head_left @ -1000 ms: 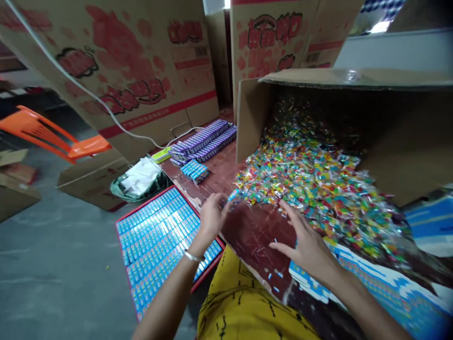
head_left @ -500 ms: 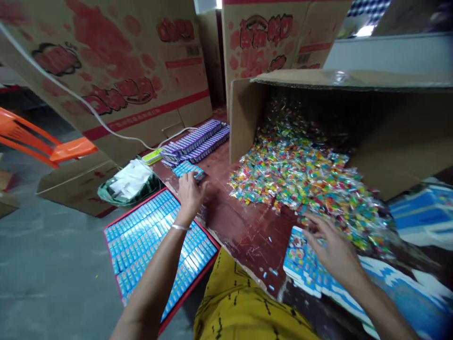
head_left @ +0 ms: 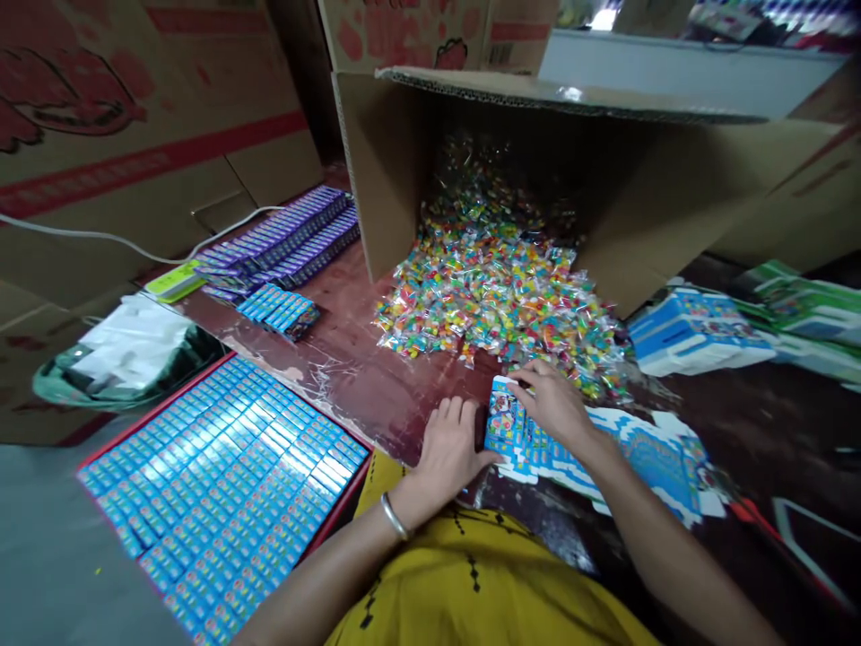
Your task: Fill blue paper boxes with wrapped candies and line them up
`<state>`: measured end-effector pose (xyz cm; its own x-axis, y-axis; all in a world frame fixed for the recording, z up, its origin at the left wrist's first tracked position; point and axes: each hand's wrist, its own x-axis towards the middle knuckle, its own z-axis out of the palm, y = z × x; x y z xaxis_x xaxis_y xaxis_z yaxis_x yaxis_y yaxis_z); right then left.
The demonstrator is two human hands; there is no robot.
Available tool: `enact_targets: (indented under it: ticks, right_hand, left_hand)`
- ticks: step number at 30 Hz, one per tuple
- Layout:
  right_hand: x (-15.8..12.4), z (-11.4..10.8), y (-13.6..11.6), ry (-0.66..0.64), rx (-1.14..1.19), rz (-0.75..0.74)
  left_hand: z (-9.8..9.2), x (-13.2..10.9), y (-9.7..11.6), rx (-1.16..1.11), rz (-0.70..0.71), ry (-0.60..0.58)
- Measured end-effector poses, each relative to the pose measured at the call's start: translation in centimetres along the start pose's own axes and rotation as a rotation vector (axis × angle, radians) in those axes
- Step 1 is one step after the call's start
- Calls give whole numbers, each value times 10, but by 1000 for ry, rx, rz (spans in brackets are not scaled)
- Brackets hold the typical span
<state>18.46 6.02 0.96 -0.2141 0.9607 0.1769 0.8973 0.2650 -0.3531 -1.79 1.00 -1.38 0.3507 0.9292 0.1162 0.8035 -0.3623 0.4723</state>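
A fanned row of flat blue printed cartons (head_left: 561, 458) lies on the dark red table in front of me. My right hand (head_left: 555, 408) is closed at the upper edge of the leftmost flat carton (head_left: 503, 413), thumb and fingers pinching it. Just left of that carton is my left hand (head_left: 452, 453), wearing a silver bangle, its thumb spread towards the carton's lower corner and its fingers apart from the thumb. Nothing shows in it. A small group of filled blue boxes (head_left: 279, 309) sits farther left on the table.
A cardboard box on its side (head_left: 387, 188) spills wrapped colourful candies (head_left: 498, 296). Purple boxes (head_left: 289, 238) stand in rows beside a yellow-green power strip (head_left: 173, 280). Lower left, a red-edged tray (head_left: 334, 520) holds many blue boxes. A green bag (head_left: 54, 384) and blue cartons (head_left: 700, 332) flank the work area.
My left hand has left the small blue boxes and come right, beside the flat cartons. My right hand has come onto the leftmost carton. The view has turned to the right.
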Motion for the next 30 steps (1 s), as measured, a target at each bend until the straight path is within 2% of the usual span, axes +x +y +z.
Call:
enact_targets:
  ticks: [3,6,9,11,13,16,18,21,23,24,25,26,29,30]
  right_hand:
    - [3,-6,-8,68,275,86]
    - [6,-10,-23,32,643,233]
    - [6,-13,-42,4,883,362]
    - [4,-14,-52,6,964,349]
    - [-1,-15,-58,-32,988,251]
    - [-6,-19,-63,-186,970,77]
    - [-6,-25,-64,-281,954,12]
    - [2,-38,-66,-488,913,-20]
    - [8,-45,-68,-666,862,-60]
    - [11,-48,-69,-707,854,-66]
    - [13,-48,-70,-688,868,-54]
    - [14,-46,-72,-608,904,-18]
    - [14,-32,-76,-253,1024,127]
    - [12,-25,-77,-191,1037,143]
  left_hand:
    - [-6,-3,1,-100,-3,15]
    - [-15,-6,7,-269,10,69]
    - [-25,-2,11,-419,-27,108]
    - [-32,3,8,-571,-68,107]
    - [-39,7,1,-848,-94,39]
    - [-51,10,-11,-1345,-130,-157]
    - [-57,9,-19,-1542,-169,-260]
    - [-63,4,-26,-1587,-189,-371]
    - [-65,1,-28,-1538,-190,-394]
    - [-65,0,-29,-1517,-199,-379]
    - [-65,-1,-29,-1506,-216,-340]
    - [-65,-2,-29,-1510,-238,-281]
    - [-59,-1,-25,-1558,-306,-47]
    - [-56,-1,-23,-1572,-320,35]
